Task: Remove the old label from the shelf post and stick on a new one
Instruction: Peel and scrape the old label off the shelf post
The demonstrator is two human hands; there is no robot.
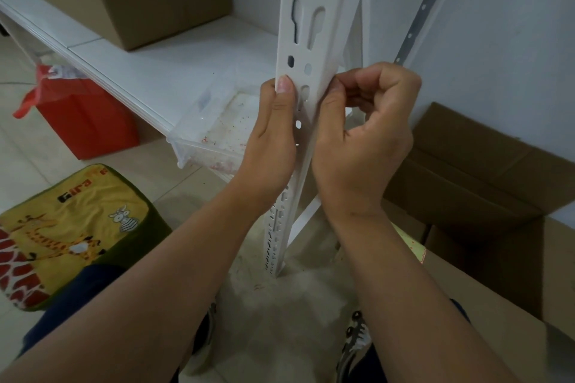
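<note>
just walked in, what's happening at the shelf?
A person is crouched at the white slotted shelf post. The left hand grips the post's left edge, thumb pressed on its face. The right hand has its fingers curled and pinching at the post's right edge, as if picking at something there. No label is clearly visible, so I can't tell whether it's off yet.

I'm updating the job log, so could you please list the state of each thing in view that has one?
shelf post: upright, gripped low down, no label visible.
left hand: grips the post, thumb pressed on its front.
right hand: fingers curled, pinching at the post's edge.
clear plastic bin: open, lidless.
cardboard box: flaps open.
red bag: upright, open.
</note>
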